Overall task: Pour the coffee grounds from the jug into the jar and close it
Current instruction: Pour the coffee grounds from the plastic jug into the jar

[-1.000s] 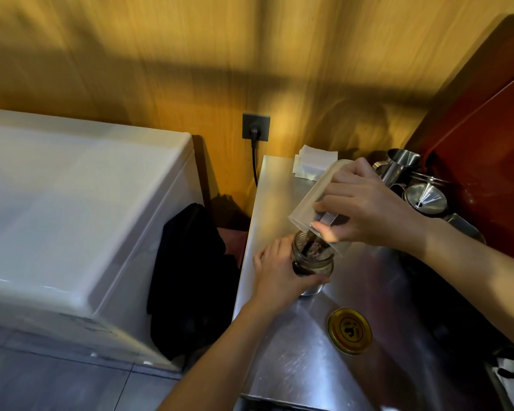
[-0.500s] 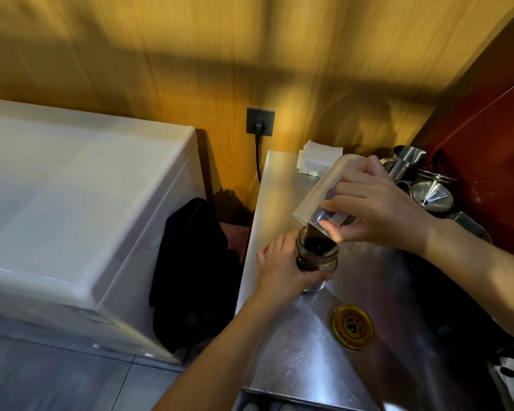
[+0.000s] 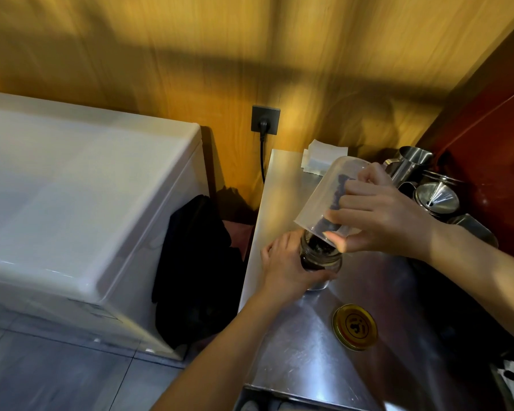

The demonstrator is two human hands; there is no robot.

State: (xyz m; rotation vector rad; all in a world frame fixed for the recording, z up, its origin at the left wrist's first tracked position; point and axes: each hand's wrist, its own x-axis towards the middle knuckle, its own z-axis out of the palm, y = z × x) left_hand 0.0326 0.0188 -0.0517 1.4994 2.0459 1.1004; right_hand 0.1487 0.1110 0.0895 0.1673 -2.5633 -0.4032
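Observation:
A small glass jar (image 3: 321, 261) stands on the steel counter (image 3: 294, 351), with dark coffee grounds inside it. My left hand (image 3: 285, 268) grips the jar from the left side. My right hand (image 3: 380, 218) holds a clear plastic jug (image 3: 324, 197) tipped steeply, bottom up, with its mouth over the jar's opening. A streak of dark grounds clings to the jug's inner wall. The gold jar lid (image 3: 355, 326) lies flat on the counter to the right and nearer me, apart from the jar.
Steel cups and a funnel (image 3: 436, 195) crowd the counter's back right by a red wall. Folded white cloths (image 3: 324, 157) lie at the back. A white chest appliance (image 3: 86, 209) stands left, with dark cloth (image 3: 196, 262) in the gap. A plug sits in a wall socket (image 3: 265, 120).
The jug has tipped a little steeper over the jar and more grounds lie in the jar. Both hands keep their hold; the view has shifted slightly.

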